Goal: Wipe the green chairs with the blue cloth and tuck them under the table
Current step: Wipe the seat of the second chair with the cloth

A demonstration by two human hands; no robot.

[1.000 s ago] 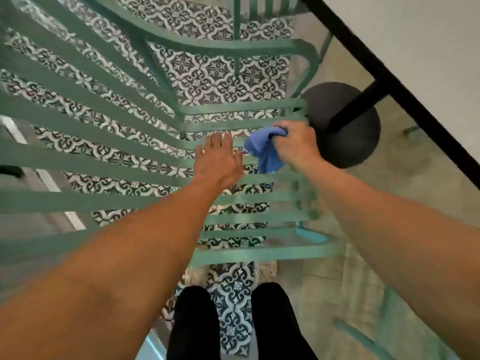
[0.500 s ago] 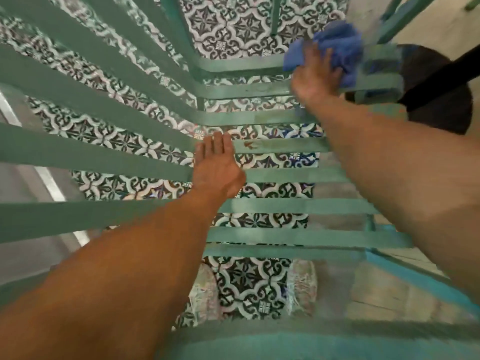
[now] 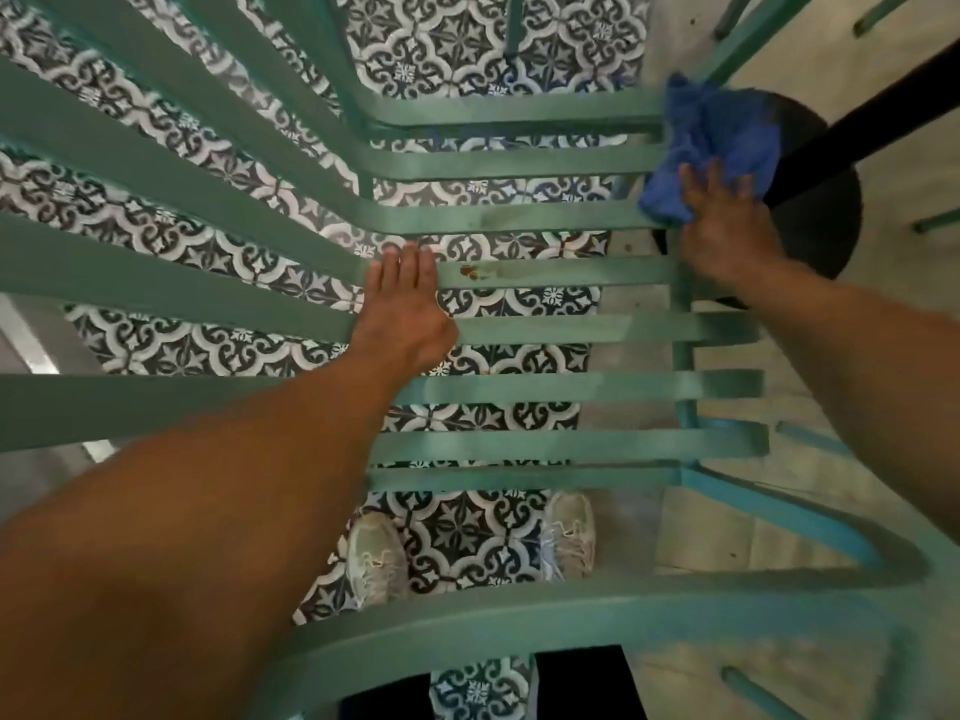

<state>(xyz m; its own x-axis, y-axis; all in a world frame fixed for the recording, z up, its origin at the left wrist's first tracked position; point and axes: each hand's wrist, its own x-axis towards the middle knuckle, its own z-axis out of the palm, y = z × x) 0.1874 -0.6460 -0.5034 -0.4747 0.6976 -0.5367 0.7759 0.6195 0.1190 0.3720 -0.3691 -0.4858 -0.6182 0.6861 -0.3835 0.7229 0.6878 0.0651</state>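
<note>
The blue cloth (image 3: 714, 148), soft and easily bunched, is pressed by the flat-fingered right hand (image 3: 727, 226) against the seat slats of the green chair (image 3: 545, 330). The left hand (image 3: 405, 314) is rested flat, fingers straight, mid-seat. The stiff chair is probably best gripped by its curved rail above the patterned floor (image 3: 467, 54).

Left hand (image 3: 402, 309) rests on the chair (image 3: 545, 272) seat slats; cloth (image 3: 711, 148) apparently under right hand (image 3: 727, 226), at the seat's right edge.

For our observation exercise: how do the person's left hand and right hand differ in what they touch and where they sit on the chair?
The left hand lies bare on the seat slats; the right hand presses the blue cloth. The left hand sits mid-seat, the right hand at the green chair's side edge. Both have straight fingers.
</note>
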